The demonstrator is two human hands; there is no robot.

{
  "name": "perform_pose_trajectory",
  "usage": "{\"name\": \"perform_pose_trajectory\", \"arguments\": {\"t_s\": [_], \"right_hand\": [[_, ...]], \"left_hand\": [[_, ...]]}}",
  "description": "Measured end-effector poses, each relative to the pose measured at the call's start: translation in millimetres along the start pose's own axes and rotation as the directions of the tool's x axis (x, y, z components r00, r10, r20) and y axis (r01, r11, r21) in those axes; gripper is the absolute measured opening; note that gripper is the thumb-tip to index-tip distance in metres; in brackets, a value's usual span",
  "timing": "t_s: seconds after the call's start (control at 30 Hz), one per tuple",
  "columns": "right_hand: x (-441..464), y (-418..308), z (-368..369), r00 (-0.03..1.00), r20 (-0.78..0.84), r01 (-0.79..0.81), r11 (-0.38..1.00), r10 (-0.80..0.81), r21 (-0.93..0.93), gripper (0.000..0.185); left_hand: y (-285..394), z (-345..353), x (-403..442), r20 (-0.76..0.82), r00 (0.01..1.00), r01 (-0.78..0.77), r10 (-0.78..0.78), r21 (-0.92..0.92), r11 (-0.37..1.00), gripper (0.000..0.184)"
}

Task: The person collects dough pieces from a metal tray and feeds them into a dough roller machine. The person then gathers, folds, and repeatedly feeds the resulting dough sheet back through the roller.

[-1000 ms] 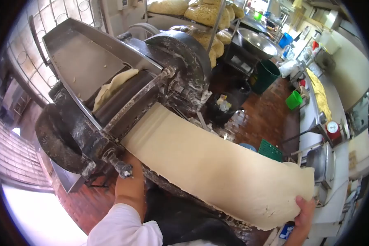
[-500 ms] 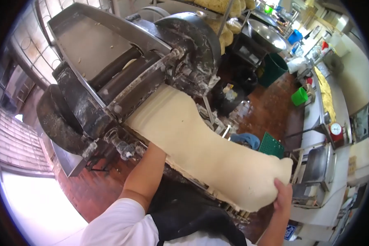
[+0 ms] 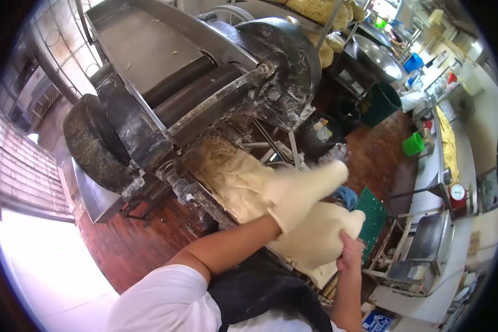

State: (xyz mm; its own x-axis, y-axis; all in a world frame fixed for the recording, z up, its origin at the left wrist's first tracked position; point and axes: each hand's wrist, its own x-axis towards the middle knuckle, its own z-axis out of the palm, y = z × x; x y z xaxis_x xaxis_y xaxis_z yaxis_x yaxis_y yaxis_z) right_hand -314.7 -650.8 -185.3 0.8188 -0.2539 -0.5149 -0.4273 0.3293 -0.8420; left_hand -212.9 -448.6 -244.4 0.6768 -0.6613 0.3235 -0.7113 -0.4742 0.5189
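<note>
A pale dough sheet [image 3: 315,232] hangs bunched and folded in front of me, free of the roller machine [image 3: 199,94]. My right hand [image 3: 349,252] is closed on its right end, thumb on top. My left forearm reaches in from the left, and the left hand is hidden under the draped dough, so its fingers do not show. Below the rollers, a tray holds more crumpled dough [image 3: 232,182], partly under the sheet. Nothing but small crumbs lies on the machine's metal feed chute [image 3: 149,44].
A green perforated crate [image 3: 373,216] stands right of the dough. Dark green bin [image 3: 380,105], bright green bucket [image 3: 413,145] and steel bowl [image 3: 377,58] are farther back. A red scale [image 3: 457,195] stands on the right counter. Bagged yellowish dough [image 3: 318,12] sits on a rack.
The dough's trailing end has come out of the rollers. My left arm has moved right and lifted the sheet, folding it toward my right hand, which has shifted left. The view has shifted too.
</note>
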Motion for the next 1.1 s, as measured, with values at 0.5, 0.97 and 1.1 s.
{"name": "perform_pose_trajectory", "arguments": {"t_s": [0.5, 0.97, 1.1], "right_hand": [[-6.7, 14.5, -10.0, 0.997, 0.026, 0.058, 0.954, -0.069, 0.295, 0.05], [10.2, 44.2, -165.2, 0.937, -0.25, -0.286, 0.948, 0.245, -0.143, 0.054], [35.3, 103.4, -201.3, 0.868, -0.496, -0.337, 0.758, 0.02, -0.558, 0.054]], "left_hand": [[81.2, 50.6, 4.4, -0.038, 0.863, -0.503, 0.505, -0.17, 0.847, 0.06], [-91.7, 44.3, -84.8, 0.171, 0.539, 0.744, -0.825, 0.361, 0.562, 0.118], [-98.8, 35.6, -72.5, 0.284, 0.45, 0.758, -0.847, 0.38, 0.53, 0.111]]}}
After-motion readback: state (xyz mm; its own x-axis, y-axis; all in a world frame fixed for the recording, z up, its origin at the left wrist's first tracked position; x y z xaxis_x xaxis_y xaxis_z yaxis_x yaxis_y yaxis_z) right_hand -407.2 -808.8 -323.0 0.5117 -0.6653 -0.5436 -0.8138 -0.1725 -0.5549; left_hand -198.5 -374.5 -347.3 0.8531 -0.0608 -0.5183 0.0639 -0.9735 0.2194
